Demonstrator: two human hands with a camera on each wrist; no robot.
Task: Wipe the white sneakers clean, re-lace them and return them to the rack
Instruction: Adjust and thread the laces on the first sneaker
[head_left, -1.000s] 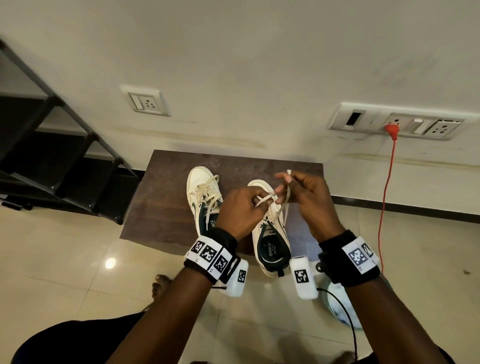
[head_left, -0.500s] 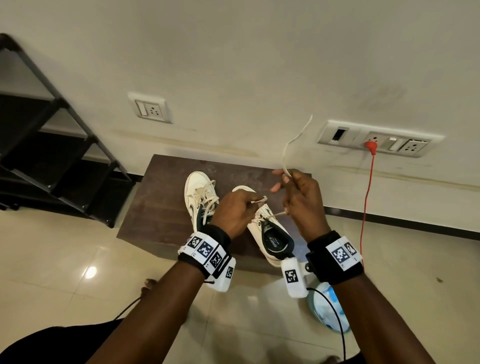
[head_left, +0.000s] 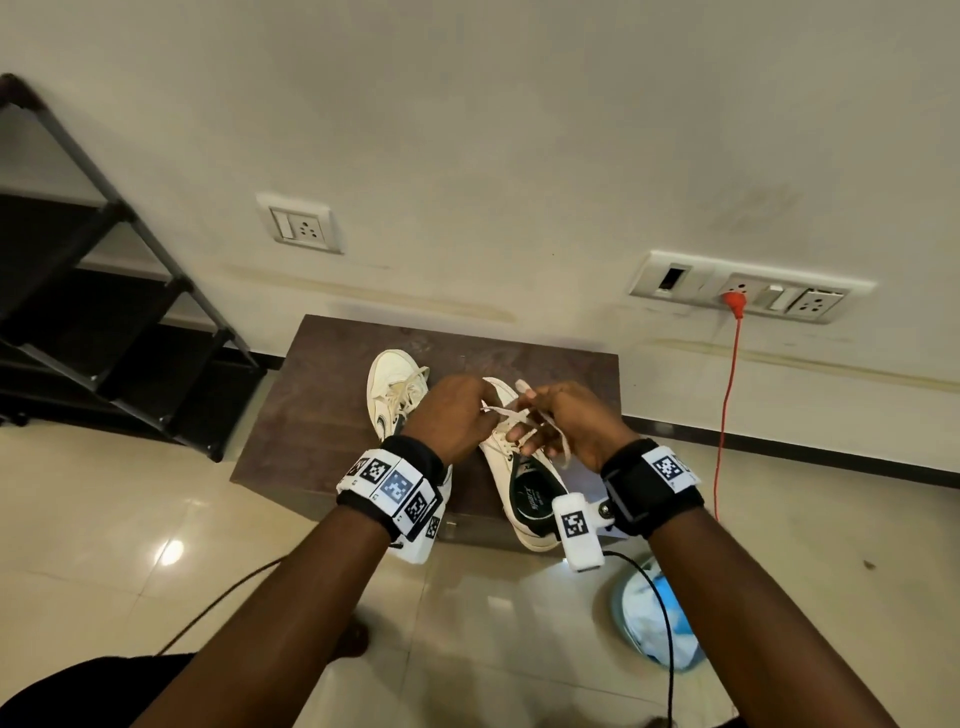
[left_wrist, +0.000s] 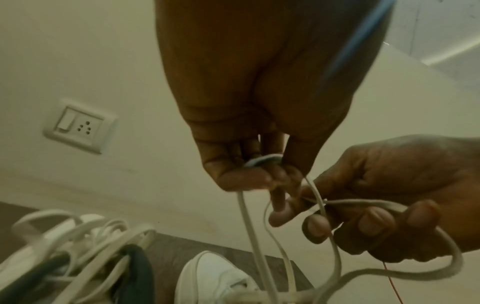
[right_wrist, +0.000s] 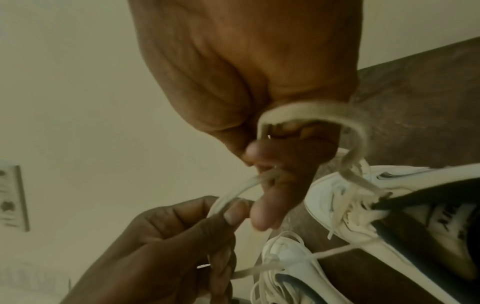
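blurred print on sneaker insole (head_left: 535, 501), not legible

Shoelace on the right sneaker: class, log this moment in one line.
left hand: pinches shoelace | right hand: holds shoelace | right sneaker: on table

Left wrist band (head_left: 390, 486): black fabric strap, bare forearm below; row of white square tiles printed with black-and-white coded markers. White camera block (head_left: 422, 540) hangs beneath, also marked.
Right wrist band (head_left: 650, 487): black strap, one white coded tile on top. White camera unit (head_left: 576, 531) on the inner side, coded marker, round silver screw beside it; thin black cable (head_left: 655, 597) trailing back.
Dark garment (head_left: 78, 691) at lower left.
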